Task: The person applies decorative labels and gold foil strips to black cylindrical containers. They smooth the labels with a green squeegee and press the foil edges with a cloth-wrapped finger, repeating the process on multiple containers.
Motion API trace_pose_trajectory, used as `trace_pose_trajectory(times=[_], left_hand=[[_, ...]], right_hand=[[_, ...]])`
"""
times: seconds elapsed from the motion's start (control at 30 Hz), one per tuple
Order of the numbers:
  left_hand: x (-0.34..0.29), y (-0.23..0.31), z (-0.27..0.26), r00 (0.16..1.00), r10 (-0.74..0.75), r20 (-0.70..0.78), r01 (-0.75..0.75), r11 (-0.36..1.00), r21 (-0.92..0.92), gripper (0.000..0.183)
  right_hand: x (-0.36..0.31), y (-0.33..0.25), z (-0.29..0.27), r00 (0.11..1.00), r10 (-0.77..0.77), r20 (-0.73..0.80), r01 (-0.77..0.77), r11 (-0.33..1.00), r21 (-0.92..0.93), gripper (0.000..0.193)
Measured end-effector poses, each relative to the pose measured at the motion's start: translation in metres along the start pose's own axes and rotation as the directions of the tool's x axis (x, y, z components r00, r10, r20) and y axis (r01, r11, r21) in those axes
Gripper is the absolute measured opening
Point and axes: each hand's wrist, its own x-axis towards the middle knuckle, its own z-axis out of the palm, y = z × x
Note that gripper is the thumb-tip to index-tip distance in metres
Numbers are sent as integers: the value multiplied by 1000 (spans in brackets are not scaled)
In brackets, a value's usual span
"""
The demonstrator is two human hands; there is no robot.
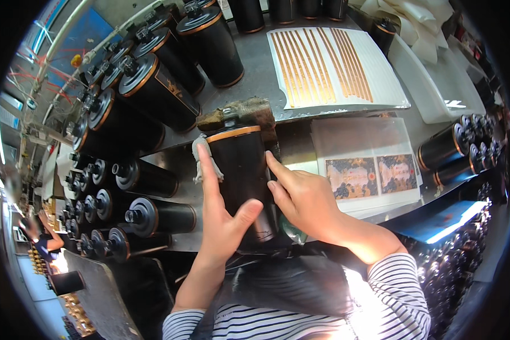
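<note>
A black cylindrical bottle (241, 175) with a copper-coloured band round its far end lies in front of me, its neck pointing away. Against its left side is my left hand (218, 209), fingers stretched along it and thumb over the front. A crumpled grey cloth (214, 158) is caught between those fingers and the bottle. From the right, my right hand (303, 195) grips the bottle's side with the index finger and thumb; its other fingers are partly hidden. Just beyond the neck sits a worn brown block (255, 110).
Many black bottles (158, 85) stand or lie at the left and back. A white sheet with gold strips (323, 68) lies at the far right, with patterned labels (351, 177) below it. A translucent bin (430, 85) stands beyond. Another person (45, 243) is at far left.
</note>
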Motion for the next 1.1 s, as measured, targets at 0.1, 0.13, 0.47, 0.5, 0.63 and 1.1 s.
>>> trace_pose_trajectory(times=[0.1, 0.13, 0.47, 0.5, 0.63, 1.1], left_hand=[[6, -2, -2, 982, -164, -92, 146, 974, -174, 85], [4, -3, -2, 985, -130, -115, 115, 985, -127, 72], [24, 26, -12, 965, 191, 181, -255, 511, 821, 59], [26, 27, -9, 957, 193, 214, -281, 458, 843, 59], [36, 24, -5, 891, 325, 319, -446, 486, 752, 55], [2, -6, -17, 995, -38, -97, 53, 987, 155, 71]], right_hand=[[-8, -15, -6, 994, -89, -64, 82, 992, -96, 47], [-8, -18, -7, 993, -99, -65, 90, 987, -131, 48], [15, -3, -17, 998, -34, -56, 42, 988, 149, 23], [34, 1, -27, 974, 215, 70, -218, 811, 542, 25], [99, 43, -65, 906, 418, 61, -309, 556, 772, 24], [89, -40, -18, 871, -339, -355, 286, 938, -194, 33]])
